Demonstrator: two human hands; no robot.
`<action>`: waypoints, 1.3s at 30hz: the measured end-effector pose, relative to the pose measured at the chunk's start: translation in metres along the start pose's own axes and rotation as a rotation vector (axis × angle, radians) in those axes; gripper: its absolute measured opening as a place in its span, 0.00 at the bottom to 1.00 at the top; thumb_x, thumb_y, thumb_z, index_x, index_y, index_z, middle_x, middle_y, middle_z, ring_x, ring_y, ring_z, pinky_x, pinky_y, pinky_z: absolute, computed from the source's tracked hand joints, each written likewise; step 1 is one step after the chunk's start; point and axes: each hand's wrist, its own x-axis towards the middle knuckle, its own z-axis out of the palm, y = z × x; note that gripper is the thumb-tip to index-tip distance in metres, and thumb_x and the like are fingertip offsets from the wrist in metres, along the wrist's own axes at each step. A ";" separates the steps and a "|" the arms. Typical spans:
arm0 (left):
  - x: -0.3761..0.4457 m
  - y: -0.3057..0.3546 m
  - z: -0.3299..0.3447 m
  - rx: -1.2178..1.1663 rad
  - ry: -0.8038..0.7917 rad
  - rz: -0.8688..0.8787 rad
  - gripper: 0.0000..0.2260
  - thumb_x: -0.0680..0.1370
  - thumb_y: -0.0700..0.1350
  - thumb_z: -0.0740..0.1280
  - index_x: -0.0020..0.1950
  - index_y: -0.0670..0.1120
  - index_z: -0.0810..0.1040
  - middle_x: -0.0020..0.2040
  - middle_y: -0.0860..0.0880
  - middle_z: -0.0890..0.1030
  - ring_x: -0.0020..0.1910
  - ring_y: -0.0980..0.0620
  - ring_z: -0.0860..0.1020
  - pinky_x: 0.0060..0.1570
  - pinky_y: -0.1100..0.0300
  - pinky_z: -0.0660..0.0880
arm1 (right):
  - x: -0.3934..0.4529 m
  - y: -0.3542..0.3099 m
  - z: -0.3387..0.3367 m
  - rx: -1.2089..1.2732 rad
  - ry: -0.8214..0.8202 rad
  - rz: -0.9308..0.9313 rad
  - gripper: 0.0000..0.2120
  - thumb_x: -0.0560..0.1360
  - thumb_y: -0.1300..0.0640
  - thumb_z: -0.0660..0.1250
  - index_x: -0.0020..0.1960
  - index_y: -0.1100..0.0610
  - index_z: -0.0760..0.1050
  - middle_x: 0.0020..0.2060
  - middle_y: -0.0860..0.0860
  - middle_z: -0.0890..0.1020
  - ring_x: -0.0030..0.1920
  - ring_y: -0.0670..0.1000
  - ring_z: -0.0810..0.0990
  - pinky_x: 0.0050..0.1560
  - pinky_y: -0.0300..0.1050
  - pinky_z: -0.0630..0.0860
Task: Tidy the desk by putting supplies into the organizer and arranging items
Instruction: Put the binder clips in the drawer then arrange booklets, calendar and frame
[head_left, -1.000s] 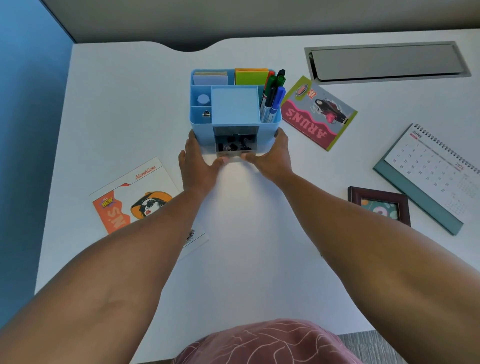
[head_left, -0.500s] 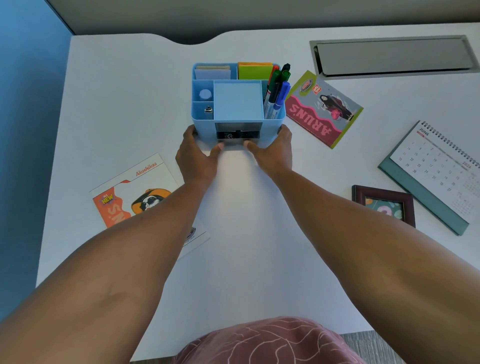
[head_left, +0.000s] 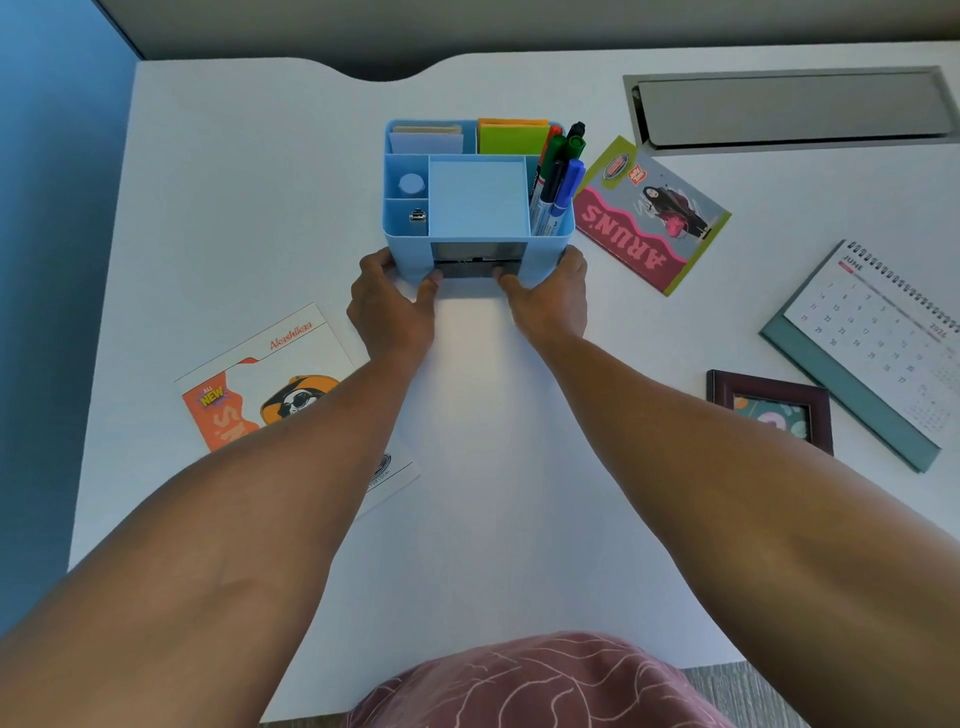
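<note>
On the white desk (head_left: 249, 208), left hand (head_left: 389, 306) and right hand (head_left: 553, 301) grip the organizer (head_left: 402, 249), drawer facing the person.

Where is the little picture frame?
In the head view, the picture frame lies on the desk's right side, just beyond the person's right forearm, with the calendar right beside it.
</note>
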 end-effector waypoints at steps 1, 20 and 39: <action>0.000 0.000 0.000 0.003 0.002 -0.002 0.25 0.74 0.56 0.72 0.65 0.46 0.71 0.62 0.52 0.79 0.61 0.49 0.74 0.61 0.53 0.66 | 0.000 -0.001 0.000 -0.006 0.002 0.003 0.37 0.70 0.45 0.75 0.70 0.55 0.61 0.63 0.50 0.71 0.62 0.52 0.74 0.57 0.51 0.78; 0.000 -0.001 -0.002 0.000 -0.024 -0.011 0.24 0.75 0.56 0.71 0.66 0.47 0.70 0.63 0.52 0.78 0.63 0.49 0.73 0.61 0.55 0.66 | -0.035 -0.022 0.028 0.389 -0.018 0.177 0.01 0.75 0.56 0.69 0.46 0.53 0.78 0.46 0.51 0.82 0.45 0.51 0.80 0.50 0.48 0.80; 0.001 0.003 -0.005 -0.004 -0.054 -0.057 0.25 0.75 0.53 0.73 0.68 0.47 0.70 0.66 0.49 0.77 0.64 0.48 0.73 0.61 0.56 0.69 | -0.038 -0.046 0.029 1.062 -0.197 0.788 0.09 0.72 0.56 0.73 0.48 0.58 0.76 0.44 0.52 0.78 0.39 0.49 0.77 0.36 0.39 0.78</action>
